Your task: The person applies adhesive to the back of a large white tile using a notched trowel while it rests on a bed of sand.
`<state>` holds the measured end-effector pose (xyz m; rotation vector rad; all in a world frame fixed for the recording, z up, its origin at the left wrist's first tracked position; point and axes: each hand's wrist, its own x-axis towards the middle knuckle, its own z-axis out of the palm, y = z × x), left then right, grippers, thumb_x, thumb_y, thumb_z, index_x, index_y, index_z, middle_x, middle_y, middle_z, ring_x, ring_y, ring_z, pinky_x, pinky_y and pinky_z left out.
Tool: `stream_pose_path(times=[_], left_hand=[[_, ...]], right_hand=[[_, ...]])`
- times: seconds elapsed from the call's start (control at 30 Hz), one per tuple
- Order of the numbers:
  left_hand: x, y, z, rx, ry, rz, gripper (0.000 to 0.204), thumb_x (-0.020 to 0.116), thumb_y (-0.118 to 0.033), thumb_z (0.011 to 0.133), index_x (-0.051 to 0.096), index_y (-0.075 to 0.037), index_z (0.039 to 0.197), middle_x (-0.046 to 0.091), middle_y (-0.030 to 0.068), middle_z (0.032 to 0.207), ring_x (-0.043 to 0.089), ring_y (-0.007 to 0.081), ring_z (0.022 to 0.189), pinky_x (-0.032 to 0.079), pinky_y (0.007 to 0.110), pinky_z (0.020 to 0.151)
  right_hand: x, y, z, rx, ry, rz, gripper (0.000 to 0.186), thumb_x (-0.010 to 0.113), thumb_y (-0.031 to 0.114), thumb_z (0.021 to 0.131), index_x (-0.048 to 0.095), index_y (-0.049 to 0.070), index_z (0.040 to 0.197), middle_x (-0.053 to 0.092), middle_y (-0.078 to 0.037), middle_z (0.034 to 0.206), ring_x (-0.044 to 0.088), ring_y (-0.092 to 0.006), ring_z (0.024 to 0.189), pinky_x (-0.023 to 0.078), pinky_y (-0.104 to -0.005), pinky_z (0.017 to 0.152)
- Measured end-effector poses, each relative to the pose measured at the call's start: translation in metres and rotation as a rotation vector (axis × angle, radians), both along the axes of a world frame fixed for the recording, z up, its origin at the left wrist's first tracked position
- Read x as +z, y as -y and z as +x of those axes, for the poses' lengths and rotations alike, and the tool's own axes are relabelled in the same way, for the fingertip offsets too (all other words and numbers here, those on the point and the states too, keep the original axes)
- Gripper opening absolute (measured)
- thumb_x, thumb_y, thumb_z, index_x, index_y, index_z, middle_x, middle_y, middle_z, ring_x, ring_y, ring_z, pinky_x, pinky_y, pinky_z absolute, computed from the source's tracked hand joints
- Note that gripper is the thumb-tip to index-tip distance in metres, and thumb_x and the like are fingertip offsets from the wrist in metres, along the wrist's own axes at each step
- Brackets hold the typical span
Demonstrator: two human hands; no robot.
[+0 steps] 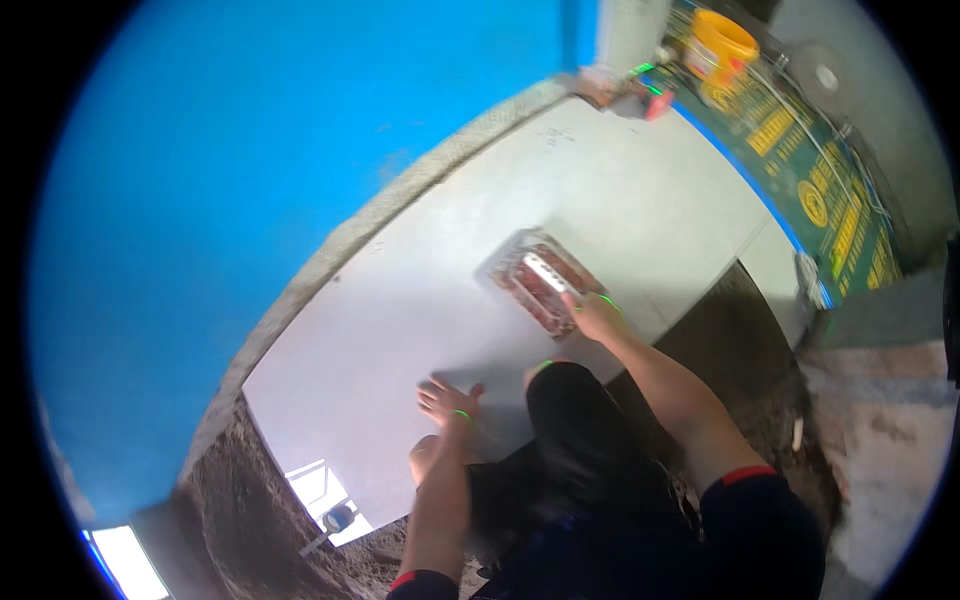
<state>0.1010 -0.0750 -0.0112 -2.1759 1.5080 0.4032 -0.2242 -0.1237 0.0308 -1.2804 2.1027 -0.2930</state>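
The right hand (pixel 598 316) is curling its fingers round the near end of a white handle (pixel 545 268), one digit lying along the top; the underside of the grip is not showing, so I cannot tell how firmly they are pressing. The handle is crossing the middle of a flat tool (pixel 536 296), rectangular and brownish red with a blurred, paler rim, which is lying near the centre of the frame on a broad pale slab (pixel 420 290). Lower down, the left hand (pixel 444 402) is resting on the same slab with fingers spread and thumb pointing right, holding nothing.

The step in hand seems to be working the flat tool over the slab, perhaps to settle it; the next move is probably calling for a level tool, even pressure and a left hand clear of its path.

The slab is looking smooth, carrying faint marks towards its upper edge and a bright reflection (pixel 312 487) at lower left. Dark ground (pixel 735 315) is showing right of centre, beside a second pale slab (pixel 778 268). A rough grey ledge (pixel 350 235) is separating the slab from a blue wall (pixel 250 130) filling the upper left. At upper right, a yellow bucket (pixel 722 47) is standing by a green sheet (pixel 820 255) with yellow printing.
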Motion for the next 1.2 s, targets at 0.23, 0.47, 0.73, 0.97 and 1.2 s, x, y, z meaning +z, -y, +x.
stream_pose_path(times=[0.23, 0.47, 0.73, 0.97, 1.2], left_hand=[[-0.050, -0.052, -0.027, 0.424, 0.009, -0.601, 0.089, 0.046, -0.055, 0.091, 0.017, 0.007, 0.148, 0.009, 0.0352, 0.153, 0.006, 0.0485, 0.144, 0.012, 0.056, 0.115], [-0.032, -0.051, -0.035, 0.485, -0.126, -0.500, 0.081, 0.040, -0.052, 0.093, 0.020, 0.003, 0.149, 0.009, 0.0277, 0.156, 0.005, 0.0408, 0.146, 0.007, 0.052, 0.117], [-0.022, -0.057, -0.025, 0.529, -0.151, -0.452, 0.080, 0.039, -0.051, 0.094, 0.017, 0.001, 0.150, 0.005, 0.0267, 0.157, -0.001, 0.0411, 0.146, 0.001, 0.052, 0.117], [-0.020, -0.032, -0.032, 0.511, -0.242, -0.528, 0.080, 0.040, -0.049, 0.093, 0.018, 0.003, 0.150, 0.007, 0.0274, 0.157, 0.000, 0.0417, 0.146, 0.001, 0.053, 0.117], [-0.025, -0.060, -0.022, 0.516, -0.166, -0.545, 0.078, 0.040, -0.048, 0.094, 0.019, 0.002, 0.150, 0.007, 0.0262, 0.157, 0.000, 0.0404, 0.147, 0.000, 0.052, 0.117]], right_hand=[[-0.014, 0.022, 0.030, 0.081, -0.077, -0.023, 0.082, 0.032, 0.066, 0.093, 0.067, -0.008, 0.096, 0.064, -0.033, 0.097, 0.060, -0.0483, 0.100, 0.047, -0.0523, 0.088], [0.078, 0.084, 0.034, 0.212, 0.262, -0.008, 0.047, 0.045, 0.045, 0.099, 0.053, 0.002, 0.116, 0.061, -0.012, 0.078, 0.059, -0.0282, 0.070, 0.048, -0.0409, 0.064], [0.200, 0.108, 0.137, 0.250, 0.577, -0.750, 0.036, 0.049, 0.036, 0.099, 0.057, 0.003, 0.087, 0.051, -0.006, 0.066, 0.051, -0.0157, 0.055, 0.040, -0.0289, 0.048], [0.002, 0.139, 0.206, 0.643, -0.049, -0.001, 0.064, 0.038, 0.057, 0.095, 0.068, -0.001, 0.091, 0.066, -0.027, 0.090, 0.062, -0.0483, 0.089, 0.047, -0.0502, 0.079], [0.207, 0.128, 0.230, 0.622, 0.452, -0.110, 0.052, 0.042, 0.048, 0.098, 0.056, 0.002, 0.080, 0.049, -0.004, 0.059, 0.050, -0.0155, 0.052, 0.039, -0.0317, 0.049]])
